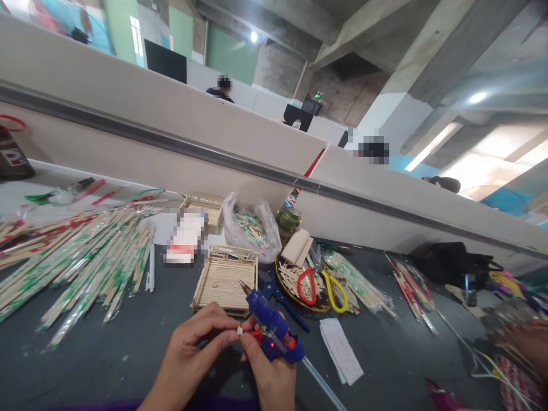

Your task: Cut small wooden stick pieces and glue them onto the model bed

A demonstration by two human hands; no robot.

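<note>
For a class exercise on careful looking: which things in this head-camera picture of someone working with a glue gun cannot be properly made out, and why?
- Small pale piece between the left hand fingertips: too small to identify.
- Glue gun trigger: covered by the right hand.
- Flat packet near the stick tray: blurred out.
- Hand at the right edge: cut off by the frame and smeared.
- Plastic bag contents: unclear through the crumpled film.
</note>
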